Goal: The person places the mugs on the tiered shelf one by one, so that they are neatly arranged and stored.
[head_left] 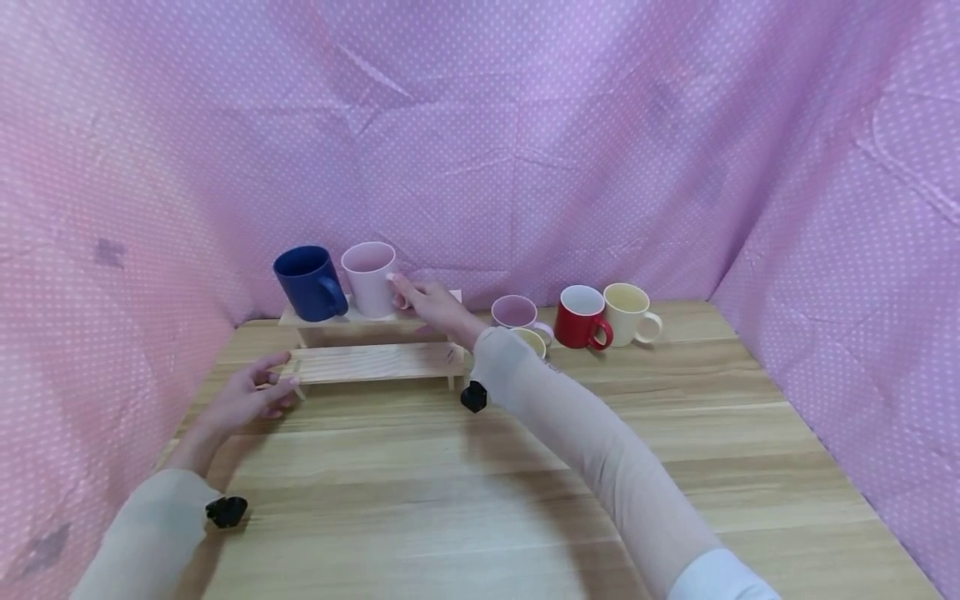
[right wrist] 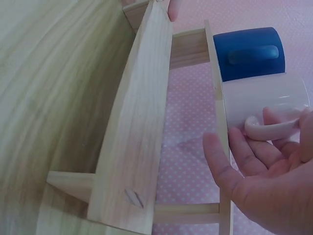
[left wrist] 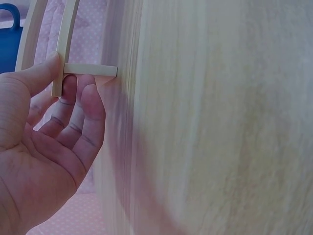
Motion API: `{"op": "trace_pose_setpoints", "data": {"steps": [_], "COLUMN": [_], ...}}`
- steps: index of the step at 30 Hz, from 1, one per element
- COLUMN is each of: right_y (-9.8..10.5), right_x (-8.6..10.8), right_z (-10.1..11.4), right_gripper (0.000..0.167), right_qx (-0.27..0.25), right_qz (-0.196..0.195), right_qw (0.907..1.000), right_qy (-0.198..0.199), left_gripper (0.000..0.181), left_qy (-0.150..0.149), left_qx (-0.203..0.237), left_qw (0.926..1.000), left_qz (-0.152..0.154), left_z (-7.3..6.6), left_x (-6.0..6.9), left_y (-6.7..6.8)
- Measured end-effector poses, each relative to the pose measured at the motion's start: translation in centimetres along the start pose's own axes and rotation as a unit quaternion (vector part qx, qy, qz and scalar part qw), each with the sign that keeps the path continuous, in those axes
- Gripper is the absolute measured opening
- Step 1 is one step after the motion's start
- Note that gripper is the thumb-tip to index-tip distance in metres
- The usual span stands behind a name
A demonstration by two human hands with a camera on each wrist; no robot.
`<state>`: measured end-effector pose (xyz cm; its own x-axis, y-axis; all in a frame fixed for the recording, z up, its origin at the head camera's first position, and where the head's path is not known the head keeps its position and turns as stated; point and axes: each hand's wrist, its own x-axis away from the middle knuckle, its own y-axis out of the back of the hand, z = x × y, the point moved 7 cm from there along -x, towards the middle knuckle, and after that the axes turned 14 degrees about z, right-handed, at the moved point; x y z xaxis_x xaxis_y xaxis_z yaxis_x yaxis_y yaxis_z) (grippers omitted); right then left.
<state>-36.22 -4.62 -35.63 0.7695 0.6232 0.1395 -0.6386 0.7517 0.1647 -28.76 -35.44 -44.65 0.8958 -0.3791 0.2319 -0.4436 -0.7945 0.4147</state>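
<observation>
A two-tier wooden rack [head_left: 375, 363] stands at the back left of the table. On its upper tier are a dark blue mug [head_left: 309, 287] and, just right of it, a pale pink mug [head_left: 369, 287], both upright. My right hand [head_left: 438, 310] pinches the pink mug's handle, as the right wrist view also shows, where the mug [right wrist: 257, 95] sits on the upper board. With thumb above and fingers below, my left hand [left wrist: 58, 127] grips the left end of the rack's lower board [left wrist: 63, 44].
Right of the rack stand a mug with a pink inside [head_left: 514, 312], a partly hidden yellow mug [head_left: 531, 340], a red mug [head_left: 579, 321] and a cream mug [head_left: 627, 310]. Pink dotted cloth [head_left: 517, 167] hangs behind and beside the wooden table [head_left: 420, 500].
</observation>
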Motion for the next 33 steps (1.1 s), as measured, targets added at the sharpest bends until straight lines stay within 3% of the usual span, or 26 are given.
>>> {"op": "trace_pose_setpoints", "data": {"steps": [8, 17, 21, 24, 28, 33], "right_y": [-0.3, 0.6, 1.1, 2.0, 3.4, 5.4], "right_x": [0.5, 2.1, 2.9, 4.0, 5.8, 9.1], "right_z": [-0.1, 0.4, 0.2, 0.7, 1.4, 0.6], "right_gripper": [0.057, 0.05, 0.052, 0.052, 0.05, 0.053], "right_qx": [-0.042, 0.002, 0.013, 0.035, 0.061, 0.103], "right_qz": [0.004, -0.006, 0.011, 0.021, 0.022, 0.02], "right_qw": [0.9991, 1.0, 0.9996, 0.9989, 0.9979, 0.9942], "right_qy": [0.001, -0.005, -0.022, -0.023, 0.006, 0.025], "left_gripper": [0.075, 0.075, 0.075, 0.076, 0.077, 0.078], "left_qy": [0.002, 0.004, 0.012, 0.014, 0.015, 0.021], "left_qx": [0.001, 0.0, -0.001, -0.001, -0.007, -0.013], "left_qw": [1.0, 1.0, 0.9999, 0.9999, 0.9999, 0.9997], "left_qz": [0.0, -0.006, 0.0, 0.0, -0.003, -0.001], "left_z": [-0.1, 0.1, 0.3, 0.4, 0.5, 0.3], "left_x": [-0.1, 0.2, 0.3, 0.1, -0.1, 0.0], "left_y": [-0.3, -0.3, -0.3, -0.3, -0.1, -0.1]}}
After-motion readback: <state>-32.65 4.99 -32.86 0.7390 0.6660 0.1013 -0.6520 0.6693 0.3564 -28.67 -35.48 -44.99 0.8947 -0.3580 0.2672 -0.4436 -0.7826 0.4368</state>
